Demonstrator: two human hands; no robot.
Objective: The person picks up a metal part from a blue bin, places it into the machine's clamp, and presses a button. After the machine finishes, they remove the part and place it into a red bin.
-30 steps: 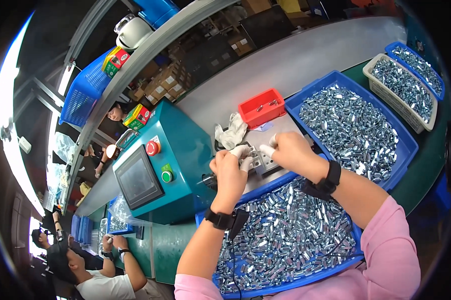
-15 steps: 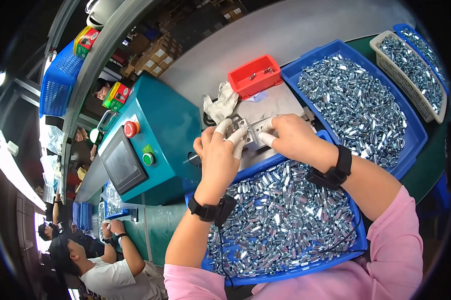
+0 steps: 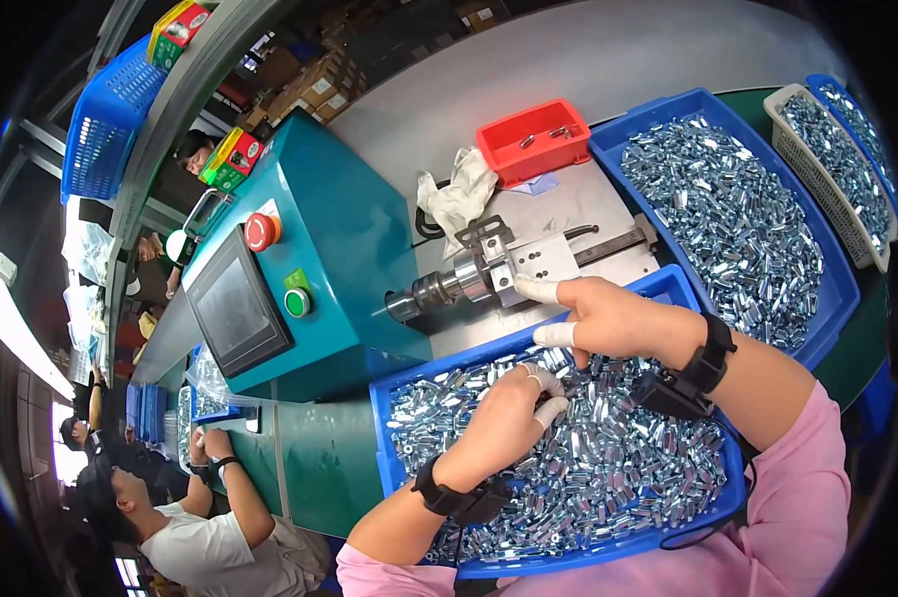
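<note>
Two hands have parted since half a second ago, when both were bunched at the metal fixture [image 3: 528, 261] on the teal machine [image 3: 319, 259]. The left hand [image 3: 503, 423] has dropped onto the small silver metal parts [image 3: 608, 468] heaped in the near blue tray [image 3: 389, 438], its taped fingers [image 3: 548, 408] curled down into the pile; whether they already pinch a part I cannot tell. The right hand [image 3: 608, 316] stays just beside the fixture, its capped forefinger stretched out and touching the fixture's block, the other fingers loosely bent and holding nothing that shows. Judging by this, one piece has been seated at the spindle and the left hand is fetching another from the heap. Behind lie a red bin [image 3: 533, 139], a white rag [image 3: 459, 194] and a second blue tray [image 3: 837, 289] of parts on the table [image 3: 528, 70].
</note>
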